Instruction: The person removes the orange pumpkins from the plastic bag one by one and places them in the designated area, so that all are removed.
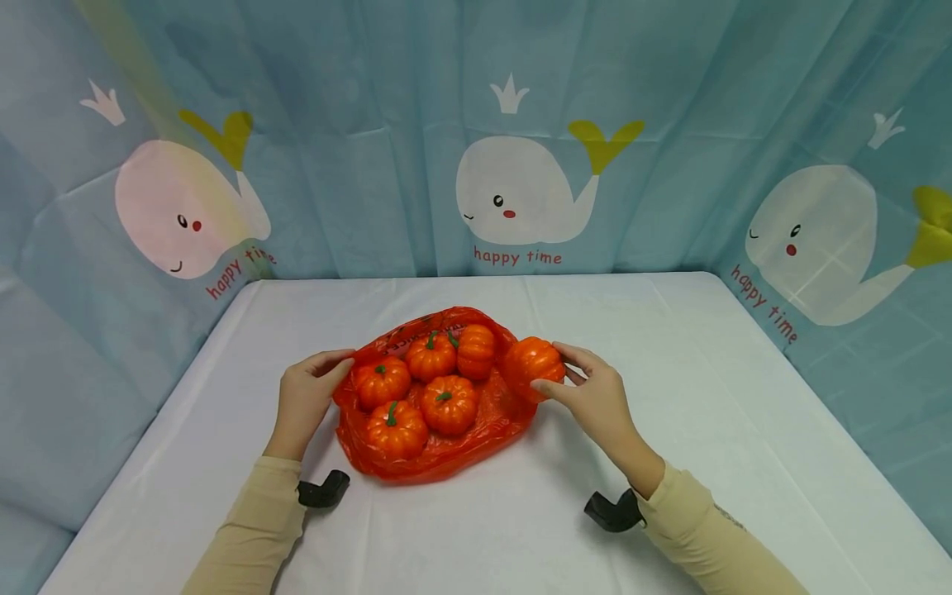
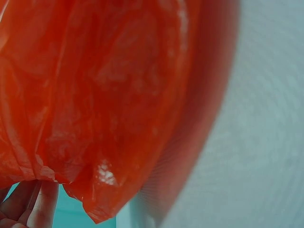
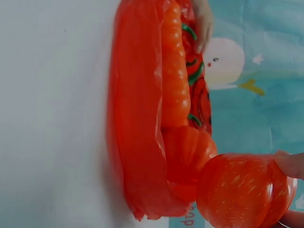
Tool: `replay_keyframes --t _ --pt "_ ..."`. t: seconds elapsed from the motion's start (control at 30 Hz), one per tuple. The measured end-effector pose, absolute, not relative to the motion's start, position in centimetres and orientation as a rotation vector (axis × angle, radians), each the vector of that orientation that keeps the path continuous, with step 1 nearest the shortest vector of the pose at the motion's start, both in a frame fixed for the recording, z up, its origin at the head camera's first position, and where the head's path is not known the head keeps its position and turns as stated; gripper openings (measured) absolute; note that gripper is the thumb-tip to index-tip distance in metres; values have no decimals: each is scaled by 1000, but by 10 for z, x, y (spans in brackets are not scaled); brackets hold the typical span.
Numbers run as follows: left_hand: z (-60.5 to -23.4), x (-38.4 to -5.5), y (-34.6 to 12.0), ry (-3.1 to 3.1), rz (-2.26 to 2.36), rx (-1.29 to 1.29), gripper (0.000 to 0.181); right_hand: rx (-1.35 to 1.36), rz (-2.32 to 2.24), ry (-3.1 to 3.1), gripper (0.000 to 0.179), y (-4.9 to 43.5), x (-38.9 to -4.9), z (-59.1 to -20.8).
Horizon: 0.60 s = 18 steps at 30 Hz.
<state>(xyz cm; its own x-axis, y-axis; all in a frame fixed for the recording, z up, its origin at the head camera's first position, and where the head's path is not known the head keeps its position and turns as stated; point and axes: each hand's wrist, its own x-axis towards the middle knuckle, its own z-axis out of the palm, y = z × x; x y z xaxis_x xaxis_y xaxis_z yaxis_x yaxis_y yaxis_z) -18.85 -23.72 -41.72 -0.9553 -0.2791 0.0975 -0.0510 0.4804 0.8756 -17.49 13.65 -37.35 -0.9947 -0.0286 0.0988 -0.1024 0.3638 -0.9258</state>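
Observation:
A red plastic bag [image 1: 476,450] lies spread wide on the table, its mouth facing up. Several small orange pumpkins [image 1: 449,405] with green stems sit inside it. At the bag's left rim, my left hand [image 1: 311,392] pinches the plastic between thumb and fingers; the left wrist view is mostly filled by the bag's side [image 2: 109,95]. My right hand [image 1: 595,395] grips another orange pumpkin [image 3: 244,190] by its right side, over the bag's right edge. Whether this pumpkin touches the one beside it in the right wrist view cannot be told.
The white-covered table [image 1: 744,430] extends around the bag on all sides. Behind and beside it hangs a blue curtain [image 1: 402,198] printed with whales. A black wrist mount [image 1: 324,489] shows at the left sleeve, another black mount [image 1: 614,511] at the right sleeve.

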Motion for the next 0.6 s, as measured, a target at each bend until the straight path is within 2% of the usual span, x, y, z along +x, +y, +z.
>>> replay_keyframes --t 0.6 --pt "-418 -189 -237 -2496 -1464 293 36 37 1596 -2558 62 165 -184 -370"
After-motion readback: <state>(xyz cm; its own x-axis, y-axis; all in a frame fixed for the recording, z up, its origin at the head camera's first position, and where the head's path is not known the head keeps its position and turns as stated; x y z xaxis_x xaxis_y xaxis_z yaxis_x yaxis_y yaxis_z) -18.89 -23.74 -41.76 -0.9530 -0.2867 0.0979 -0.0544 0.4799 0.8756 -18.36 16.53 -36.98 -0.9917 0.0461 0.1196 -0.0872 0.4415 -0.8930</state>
